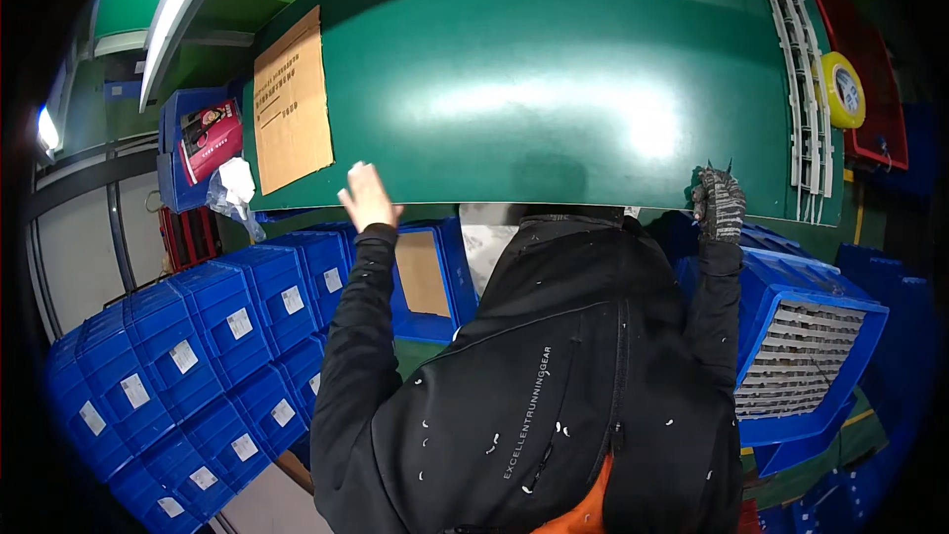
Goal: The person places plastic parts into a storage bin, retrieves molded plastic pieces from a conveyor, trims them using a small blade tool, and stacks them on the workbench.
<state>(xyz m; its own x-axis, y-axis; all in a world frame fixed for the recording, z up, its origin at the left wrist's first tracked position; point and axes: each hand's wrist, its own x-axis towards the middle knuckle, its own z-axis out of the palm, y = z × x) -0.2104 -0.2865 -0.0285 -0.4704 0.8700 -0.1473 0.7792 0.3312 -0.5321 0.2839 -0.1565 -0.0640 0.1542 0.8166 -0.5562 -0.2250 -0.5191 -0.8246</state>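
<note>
My bare left hand (370, 200) is at the near edge of the green table (474, 69), its fingers stretched and the thumb apart, holding nothing. Left of it lies a flat brown cardboard sheet (294, 109) with dark print. A grey striped glove covers my right hand (720, 203), which is at the table's near edge on the right. Its fingers are curled, and small dark points stick out past them; what they belong to is too small to make out. Nearest to that hand, at the right end of the table, stand long pale slotted strips (799, 89).
A yellow round tape measure (843, 91) sits beside the strips, near a red tray (860, 59). Blue bins (213, 311) are stacked at left; another blue bin (860, 321) at right holds rows of grey strips. A red package (211, 141) lies in a bin at far left.
</note>
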